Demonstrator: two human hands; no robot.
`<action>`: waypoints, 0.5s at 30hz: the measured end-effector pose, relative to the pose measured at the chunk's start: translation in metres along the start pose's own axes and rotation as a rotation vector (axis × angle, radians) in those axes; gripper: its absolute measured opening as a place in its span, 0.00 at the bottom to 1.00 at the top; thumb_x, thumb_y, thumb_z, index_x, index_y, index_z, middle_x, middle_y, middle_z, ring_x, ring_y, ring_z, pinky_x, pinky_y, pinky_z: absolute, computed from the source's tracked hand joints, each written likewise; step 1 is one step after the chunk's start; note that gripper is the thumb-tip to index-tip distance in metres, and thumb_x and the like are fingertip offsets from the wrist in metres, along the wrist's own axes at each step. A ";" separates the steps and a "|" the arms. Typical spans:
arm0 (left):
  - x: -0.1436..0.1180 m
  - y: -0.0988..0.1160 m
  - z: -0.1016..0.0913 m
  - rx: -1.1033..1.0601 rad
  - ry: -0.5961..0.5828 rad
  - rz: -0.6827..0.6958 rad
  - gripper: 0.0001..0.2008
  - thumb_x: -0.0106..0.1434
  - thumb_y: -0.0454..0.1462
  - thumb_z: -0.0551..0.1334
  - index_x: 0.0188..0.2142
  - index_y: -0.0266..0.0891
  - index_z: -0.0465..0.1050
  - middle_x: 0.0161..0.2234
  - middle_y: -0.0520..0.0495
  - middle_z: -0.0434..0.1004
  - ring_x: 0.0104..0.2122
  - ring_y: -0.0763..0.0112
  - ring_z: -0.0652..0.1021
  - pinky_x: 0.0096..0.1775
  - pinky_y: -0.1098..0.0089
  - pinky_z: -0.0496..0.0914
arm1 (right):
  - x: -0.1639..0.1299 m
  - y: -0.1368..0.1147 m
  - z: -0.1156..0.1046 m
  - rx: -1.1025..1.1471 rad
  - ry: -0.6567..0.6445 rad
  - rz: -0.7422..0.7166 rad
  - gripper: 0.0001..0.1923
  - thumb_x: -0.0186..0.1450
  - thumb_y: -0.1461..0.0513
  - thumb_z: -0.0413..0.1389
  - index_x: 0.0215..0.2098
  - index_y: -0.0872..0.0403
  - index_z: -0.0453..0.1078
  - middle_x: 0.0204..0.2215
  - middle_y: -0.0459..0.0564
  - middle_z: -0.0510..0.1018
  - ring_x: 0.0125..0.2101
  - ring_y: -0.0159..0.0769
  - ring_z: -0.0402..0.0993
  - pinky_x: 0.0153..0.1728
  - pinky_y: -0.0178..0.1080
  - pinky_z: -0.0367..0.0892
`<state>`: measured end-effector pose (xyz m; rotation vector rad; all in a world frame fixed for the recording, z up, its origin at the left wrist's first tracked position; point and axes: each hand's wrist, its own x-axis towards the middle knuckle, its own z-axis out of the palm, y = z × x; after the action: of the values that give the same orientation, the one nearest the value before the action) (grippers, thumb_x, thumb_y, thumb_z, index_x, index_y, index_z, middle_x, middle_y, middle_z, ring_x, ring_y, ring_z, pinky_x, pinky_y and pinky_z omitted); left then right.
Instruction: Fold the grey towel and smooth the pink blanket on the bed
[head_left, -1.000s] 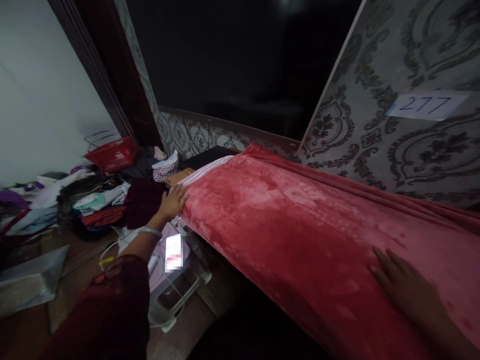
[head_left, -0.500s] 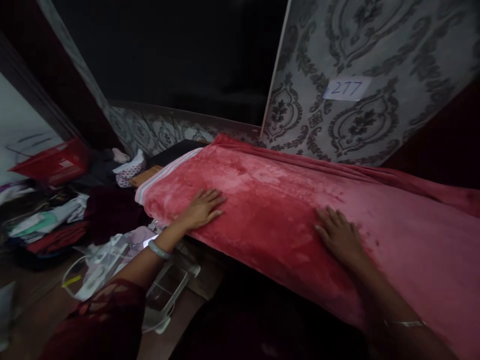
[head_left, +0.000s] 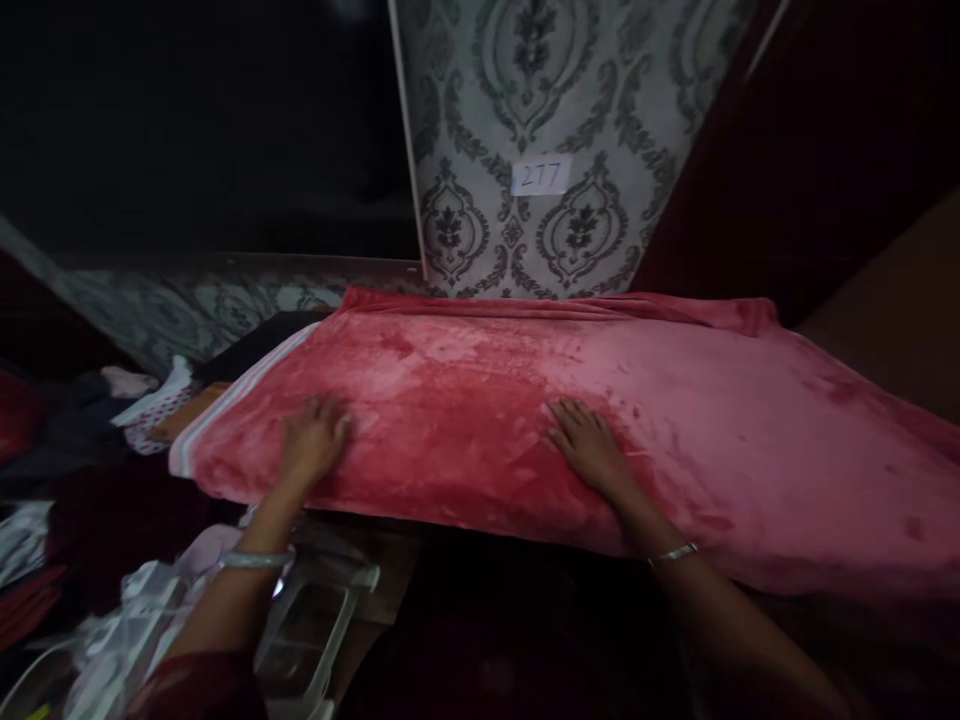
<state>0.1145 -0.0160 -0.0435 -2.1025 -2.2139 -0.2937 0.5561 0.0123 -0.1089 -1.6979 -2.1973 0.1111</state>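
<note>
A plush blanket (head_left: 465,430) in red and pink lies spread over a long raised surface, with a white-striped hem at its left end. My left hand (head_left: 313,440) rests on its left part, fingers extended and slightly blurred. Palm down near the blanket's middle, my right hand (head_left: 589,440) lies with its fingers spread. Neither hand grips the cloth. Along the back, the blanket's edge is gathered in folds against the wall. What supports the blanket is mostly hidden beneath it.
A large dark screen (head_left: 210,130) hangs on the patterned wall, beside a paper marked 277 (head_left: 541,175). Polka-dot cloth (head_left: 154,410) and other clothes are heaped at left. Below my left arm stands a clear plastic container (head_left: 311,630) with a white rim.
My view has turned to the right, showing more of the blanket's right end. Both hands remain flat on the blanket; the left has shifted toward its striped end.
</note>
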 end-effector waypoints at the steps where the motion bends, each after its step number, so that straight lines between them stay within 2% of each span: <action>1: 0.008 0.025 0.007 -0.017 -0.011 0.061 0.28 0.72 0.49 0.51 0.67 0.44 0.60 0.71 0.37 0.55 0.69 0.47 0.57 0.66 0.42 0.54 | 0.001 0.002 -0.002 0.034 0.026 0.006 0.29 0.75 0.50 0.38 0.69 0.50 0.60 0.68 0.53 0.63 0.69 0.49 0.53 0.66 0.60 0.52; 2: 0.015 0.053 0.015 -0.038 -0.028 0.133 0.28 0.72 0.48 0.49 0.68 0.45 0.59 0.71 0.38 0.54 0.70 0.48 0.55 0.66 0.42 0.54 | 0.003 0.005 -0.004 0.063 0.061 0.017 0.29 0.75 0.50 0.38 0.68 0.51 0.62 0.67 0.53 0.64 0.68 0.48 0.55 0.66 0.58 0.53; 6: 0.033 0.177 0.037 -0.209 -0.157 0.571 0.32 0.72 0.50 0.48 0.71 0.43 0.53 0.72 0.37 0.51 0.71 0.49 0.53 0.68 0.41 0.48 | 0.003 0.037 -0.021 0.077 0.233 0.121 0.30 0.75 0.53 0.36 0.64 0.58 0.67 0.64 0.58 0.68 0.65 0.46 0.61 0.66 0.51 0.56; 9: 0.035 0.256 0.046 -0.268 -0.218 0.730 0.34 0.71 0.51 0.51 0.71 0.42 0.52 0.72 0.35 0.49 0.71 0.48 0.52 0.68 0.40 0.46 | -0.006 0.064 -0.035 -0.021 0.264 0.269 0.30 0.75 0.55 0.35 0.64 0.58 0.67 0.64 0.59 0.68 0.65 0.48 0.61 0.64 0.53 0.58; 12: 0.031 0.307 0.056 -0.241 -0.282 0.788 0.35 0.70 0.51 0.51 0.71 0.40 0.51 0.73 0.35 0.47 0.72 0.48 0.49 0.68 0.39 0.46 | -0.020 0.077 -0.038 -0.173 0.155 0.435 0.28 0.75 0.56 0.38 0.68 0.55 0.62 0.67 0.59 0.63 0.67 0.52 0.57 0.63 0.57 0.57; 15: 0.026 0.327 0.067 -0.208 -0.265 0.797 0.34 0.71 0.53 0.49 0.71 0.44 0.52 0.73 0.38 0.47 0.72 0.48 0.48 0.67 0.37 0.44 | -0.030 0.075 -0.034 -0.290 0.027 0.469 0.28 0.75 0.54 0.40 0.71 0.51 0.57 0.70 0.57 0.57 0.69 0.52 0.52 0.65 0.56 0.53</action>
<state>0.4436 0.0362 -0.0760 -3.0593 -1.2863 -0.1912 0.6428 -0.0010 -0.1051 -2.3355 -1.8220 -0.1179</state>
